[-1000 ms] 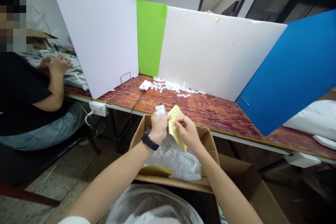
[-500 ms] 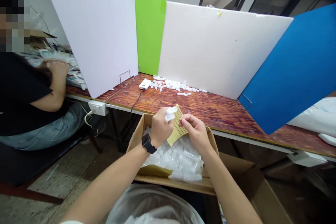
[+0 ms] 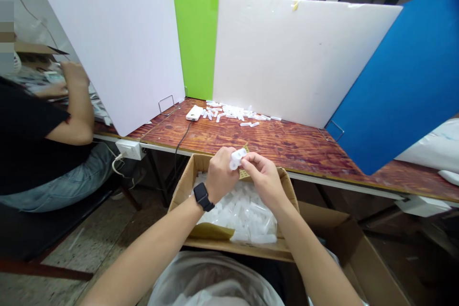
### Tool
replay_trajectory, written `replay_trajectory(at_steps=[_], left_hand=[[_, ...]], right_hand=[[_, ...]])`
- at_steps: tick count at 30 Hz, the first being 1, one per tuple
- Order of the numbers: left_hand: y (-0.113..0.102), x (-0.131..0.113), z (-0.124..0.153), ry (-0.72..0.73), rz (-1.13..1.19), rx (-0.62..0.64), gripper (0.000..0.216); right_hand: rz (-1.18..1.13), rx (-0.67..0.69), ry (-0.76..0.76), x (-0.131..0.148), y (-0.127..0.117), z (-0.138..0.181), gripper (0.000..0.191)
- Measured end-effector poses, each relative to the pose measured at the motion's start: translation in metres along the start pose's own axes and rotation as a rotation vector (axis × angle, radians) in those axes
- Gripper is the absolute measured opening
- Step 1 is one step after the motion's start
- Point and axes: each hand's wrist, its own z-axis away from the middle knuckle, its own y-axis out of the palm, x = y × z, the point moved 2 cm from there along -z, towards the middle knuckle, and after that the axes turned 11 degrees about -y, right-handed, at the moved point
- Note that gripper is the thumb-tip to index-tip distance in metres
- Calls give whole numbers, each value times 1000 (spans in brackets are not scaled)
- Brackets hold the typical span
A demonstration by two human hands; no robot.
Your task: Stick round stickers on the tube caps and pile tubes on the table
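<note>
My left hand (image 3: 220, 174), with a black watch on its wrist, is closed round several small white plastic tubes (image 3: 237, 158). My right hand (image 3: 263, 177) is closed too, pinching at those tubes and at a yellow sticker sheet (image 3: 245, 173), most of which is hidden between the hands. Both hands are held over a cardboard box (image 3: 186, 179) that holds a clear bag of the same white tubes (image 3: 244, 215).
A wooden table (image 3: 287, 146) carries a scatter of white tubes (image 3: 233, 114) and a small white device (image 3: 194, 113) with a cable. White, green and blue partition boards (image 3: 287, 57) ring it. A person in black (image 3: 39, 138) sits at the left. A second cardboard box (image 3: 362, 258) lies at lower right.
The yellow sheet, held up and spread between my hands a second ago, has dropped and is mostly hidden between them. My hands have drawn closer together.
</note>
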Motion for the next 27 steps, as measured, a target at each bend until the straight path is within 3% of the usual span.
replay_trajectory(at_steps=[6,18,27], left_hand=[[2,1,2,3,-17,1,10],[-1,2,4,14,-85,-55,24],[-2,-1,5,109,-204,-73,22]], right_hand=[[-50,-71,72,-3,1,1,13],[-402,-273,303,-3,8,4,13],[-442,-304,289,-5,15,7,7]])
